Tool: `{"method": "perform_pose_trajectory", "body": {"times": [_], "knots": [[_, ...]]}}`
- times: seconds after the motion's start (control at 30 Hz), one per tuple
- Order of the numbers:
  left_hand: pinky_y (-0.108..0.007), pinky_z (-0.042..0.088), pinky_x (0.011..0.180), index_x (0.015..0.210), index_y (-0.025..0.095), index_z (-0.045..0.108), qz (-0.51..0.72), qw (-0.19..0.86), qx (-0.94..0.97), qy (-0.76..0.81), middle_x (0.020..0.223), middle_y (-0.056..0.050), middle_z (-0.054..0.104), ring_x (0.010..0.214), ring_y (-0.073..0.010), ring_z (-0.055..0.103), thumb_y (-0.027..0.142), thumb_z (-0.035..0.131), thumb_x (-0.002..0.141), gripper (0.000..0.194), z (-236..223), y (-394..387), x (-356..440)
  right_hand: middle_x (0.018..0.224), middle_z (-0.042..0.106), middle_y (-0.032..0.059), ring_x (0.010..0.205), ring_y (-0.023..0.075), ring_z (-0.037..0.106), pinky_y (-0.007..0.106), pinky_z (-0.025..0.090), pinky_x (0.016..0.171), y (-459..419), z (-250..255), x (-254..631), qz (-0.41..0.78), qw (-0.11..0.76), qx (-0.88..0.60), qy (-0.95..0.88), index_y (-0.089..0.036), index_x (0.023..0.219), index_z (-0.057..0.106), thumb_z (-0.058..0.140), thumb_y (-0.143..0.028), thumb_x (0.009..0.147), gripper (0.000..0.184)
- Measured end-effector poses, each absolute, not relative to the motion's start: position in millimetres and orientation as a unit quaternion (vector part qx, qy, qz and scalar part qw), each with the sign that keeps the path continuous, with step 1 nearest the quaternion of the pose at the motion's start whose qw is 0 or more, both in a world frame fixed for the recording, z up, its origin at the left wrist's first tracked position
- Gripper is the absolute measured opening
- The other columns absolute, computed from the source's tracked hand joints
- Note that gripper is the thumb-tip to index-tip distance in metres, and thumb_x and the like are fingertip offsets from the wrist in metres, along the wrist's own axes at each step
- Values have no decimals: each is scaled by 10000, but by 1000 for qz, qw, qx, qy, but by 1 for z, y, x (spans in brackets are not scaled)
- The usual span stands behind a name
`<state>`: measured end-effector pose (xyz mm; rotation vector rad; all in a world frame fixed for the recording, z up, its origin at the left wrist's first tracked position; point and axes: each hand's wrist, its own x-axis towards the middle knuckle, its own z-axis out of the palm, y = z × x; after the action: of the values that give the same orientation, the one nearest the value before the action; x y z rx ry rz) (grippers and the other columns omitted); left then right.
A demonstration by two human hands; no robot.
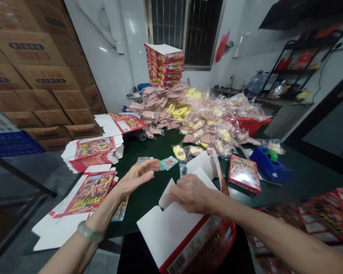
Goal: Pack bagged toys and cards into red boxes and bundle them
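My left hand (141, 175) is stretched out over the table with thumb and fingers apart, holding nothing. Close to its fingertips lie small teal picture cards (169, 163). A green bangle (90, 232) circles that wrist. An unfolded red-and-white cardboard box (174, 232) stands open, tilted at the table's near edge. My right hand (190, 192) is closed at its white inner flaps, knuckles up; its fingertips are partly hidden. Beyond the box is another card (183, 170). More cards (120, 209) lie under my left forearm.
Flat printed boxes (91, 194) are stacked at left. A heap of bagged pink and yellow pieces (188, 110) covers the table's back, before stacked red boxes (165, 66). At right sit a closed red box (244, 173) and a blue tape dispenser (270, 163). Cartons (34, 72) line the wall.
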<state>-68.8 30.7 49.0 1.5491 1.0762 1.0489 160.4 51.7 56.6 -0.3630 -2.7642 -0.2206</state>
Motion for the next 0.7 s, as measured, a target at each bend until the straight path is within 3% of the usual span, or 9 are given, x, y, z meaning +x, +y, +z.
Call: {"method": "perform_pose_trajectory", "body": {"times": [0.17,0.37,0.5,0.6,0.7], "knots": [[-276,505,564,1131,176,607,295,530,685,402,999,-119,650,795,-222,638,504,642,707,537,71,57,-26,561,565,-24,506,121,439,283,208,522,41,70,165,-83,253,-51,-963,-197,689,557,390,-193,845,228],[-211,431,445,774,141,674,232,537,723,367,647,-19,600,562,-142,549,553,629,684,425,98,75,28,516,530,-35,488,123,384,295,193,516,25,83,173,-107,322,-3,-941,-189,673,554,362,-157,878,283],[-207,370,386,704,143,645,232,492,736,403,556,-5,570,474,-128,507,553,542,750,426,97,80,52,485,511,-39,475,117,397,287,198,518,17,88,180,-110,323,-6,-940,-183,649,526,347,-211,925,330],[-213,327,370,562,143,582,238,457,741,431,485,1,527,429,-117,457,531,544,750,433,95,80,52,501,535,-28,486,120,444,283,193,517,17,87,187,-119,259,-43,-958,-180,696,523,361,-207,921,278],[-219,269,359,468,159,488,263,415,735,468,424,22,450,399,-99,383,528,512,770,477,105,73,32,549,595,6,480,134,507,273,177,493,23,83,199,-103,106,-167,-975,-174,790,534,382,-233,922,210]]}}
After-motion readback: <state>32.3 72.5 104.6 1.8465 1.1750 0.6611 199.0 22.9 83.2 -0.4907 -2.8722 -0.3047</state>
